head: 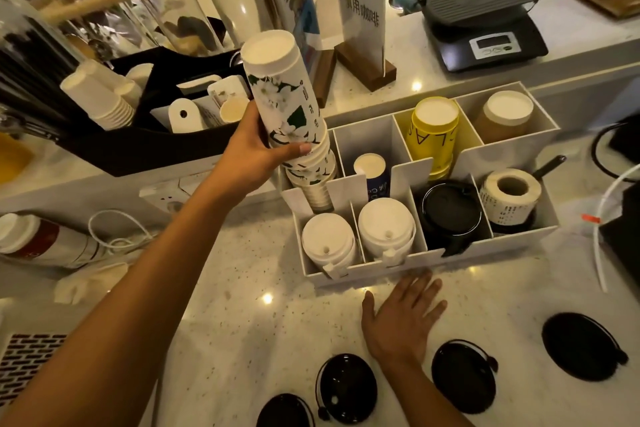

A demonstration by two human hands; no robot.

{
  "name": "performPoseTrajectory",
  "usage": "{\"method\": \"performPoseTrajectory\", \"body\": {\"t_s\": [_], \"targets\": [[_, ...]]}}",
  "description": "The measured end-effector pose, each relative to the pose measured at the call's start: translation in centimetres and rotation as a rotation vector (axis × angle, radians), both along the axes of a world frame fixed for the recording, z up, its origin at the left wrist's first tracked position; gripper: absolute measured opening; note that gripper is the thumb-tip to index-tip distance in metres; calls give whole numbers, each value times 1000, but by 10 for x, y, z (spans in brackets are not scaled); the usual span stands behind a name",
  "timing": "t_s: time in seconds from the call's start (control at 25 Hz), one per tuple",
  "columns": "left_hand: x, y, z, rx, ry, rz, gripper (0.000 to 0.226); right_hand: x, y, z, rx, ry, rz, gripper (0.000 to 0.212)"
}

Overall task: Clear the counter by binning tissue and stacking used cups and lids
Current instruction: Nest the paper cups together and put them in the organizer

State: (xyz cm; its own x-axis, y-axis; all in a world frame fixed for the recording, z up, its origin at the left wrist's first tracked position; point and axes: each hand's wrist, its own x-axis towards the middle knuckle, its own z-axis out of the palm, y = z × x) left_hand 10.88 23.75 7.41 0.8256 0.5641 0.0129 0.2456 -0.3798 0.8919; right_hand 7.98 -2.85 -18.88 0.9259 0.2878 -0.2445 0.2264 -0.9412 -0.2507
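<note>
My left hand point(258, 149) grips a tall stack of upside-down white cups with a green flower print point(287, 107). The stack's lower end stands in the back-left compartment of a white divided organizer point(377, 272). My right hand point(403, 317) lies flat and open on the counter, just in front of the organizer. Several loose black lids lie on the counter near me: one point(348, 388) left of my right wrist, one point(464, 376) to its right, one point(580, 347) far right, one point(284, 412) at the bottom edge. A crumpled tissue point(90, 282) lies at the left.
The organizer holds white lids point(327, 243), stacked black lids point(448, 211), a yellow cup stack point(434, 128), a brown cup point(504, 116) and a label roll point(509, 194). A red-and-white cup stack point(45, 241) lies on its side at left. A black caddy point(145, 146) and scale point(485, 21) stand behind.
</note>
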Motion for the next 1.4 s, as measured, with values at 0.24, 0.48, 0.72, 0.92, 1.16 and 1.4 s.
{"method": "performPoseTrajectory", "body": {"t_s": [0.24, 0.48, 0.72, 0.92, 1.16, 1.4], "targets": [[1, 5, -19, -1, 70, -24, 89, 0, 0, 1, -2, -1, -6, 97], [-2, 1, -36, 15, 99, -49, 86, 0, 0, 1, 9, -9, -7, 97], [-3, -6, -36, -24, 97, 37, 85, -1, -1, 4, 1, 0, -6, 97], [-6, -37, -49, -26, -57, 202, 90, 0, 0, 5, -2, 13, -9, 97], [7, -52, -44, -64, -147, 360, 79, -1, 0, 3, -8, 0, -7, 96], [9, -59, -47, -58, -140, 403, 74, 0, 0, -1, -30, 1, -10, 96]]}}
